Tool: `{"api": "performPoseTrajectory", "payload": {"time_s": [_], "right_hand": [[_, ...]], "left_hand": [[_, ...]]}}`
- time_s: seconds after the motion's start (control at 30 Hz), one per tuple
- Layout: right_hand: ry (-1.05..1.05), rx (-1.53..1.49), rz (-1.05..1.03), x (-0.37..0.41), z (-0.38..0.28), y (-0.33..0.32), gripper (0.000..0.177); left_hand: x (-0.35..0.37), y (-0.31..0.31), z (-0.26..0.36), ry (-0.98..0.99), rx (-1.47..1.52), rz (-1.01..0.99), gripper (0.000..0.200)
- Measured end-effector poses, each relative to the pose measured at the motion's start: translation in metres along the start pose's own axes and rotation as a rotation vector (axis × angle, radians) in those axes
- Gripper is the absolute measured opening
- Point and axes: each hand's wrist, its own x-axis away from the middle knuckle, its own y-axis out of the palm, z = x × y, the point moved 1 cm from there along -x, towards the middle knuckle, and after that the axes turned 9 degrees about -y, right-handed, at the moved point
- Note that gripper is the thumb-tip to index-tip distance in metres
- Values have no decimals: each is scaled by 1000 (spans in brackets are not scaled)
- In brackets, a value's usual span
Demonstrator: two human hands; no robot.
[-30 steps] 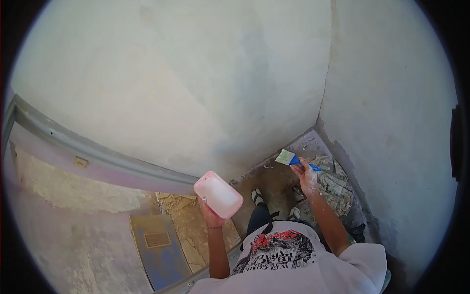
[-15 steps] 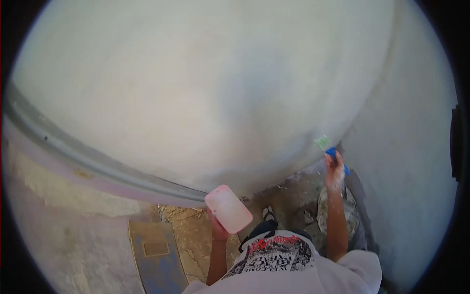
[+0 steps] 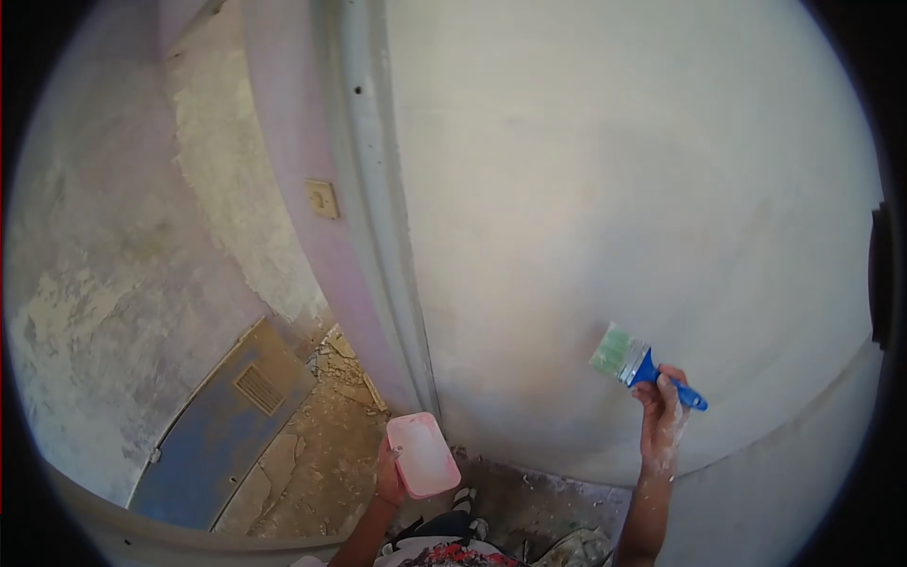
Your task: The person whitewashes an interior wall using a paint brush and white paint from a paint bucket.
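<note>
A paintbrush (image 3: pixel 639 363) with a blue handle, a metal band and green-white bristles is gripped in my right hand (image 3: pixel 662 416). Its bristles point up and left, overlapping the pale wall (image 3: pixel 529 246) in this view. White smears mark that hand and wrist. Down at the lower middle, my left hand (image 3: pixel 388 471) grips a pink plastic tub (image 3: pixel 424 455) by its left side. Whitish paint shows inside the tub, which is tipped a little so its opening faces me.
A grey door frame (image 3: pixel 373 142) runs down left of the wall, with a light switch (image 3: pixel 322 198) beside it. Beyond the doorway, a blue-brown panel with a vent (image 3: pixel 222 439) leans at the patchy wall. Rubble (image 3: pixel 340 364) lies on the dirty floor.
My view has swung left and up, bringing the doorway and switch into sight. The brush has come away from the wall corner and appears larger. The tub stays in my left hand.
</note>
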Motion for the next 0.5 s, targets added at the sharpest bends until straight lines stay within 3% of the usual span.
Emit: {"api": "performPoseTrajectory", "payload": {"time_s": [0.13, 0.23, 0.5], "right_hand": [[-55, 46, -304, -54, -65, 128, 24], [-195, 301, -577, -82, -109, 222, 19], [-863, 812, -845, -172, -172, 410, 22]], "left_hand": [[1, -31, 21, 110, -30, 97, 59], [2, -31, 48, 147, 54, 42, 59], [-30, -75, 98, 197, 69, 65, 55]]}}
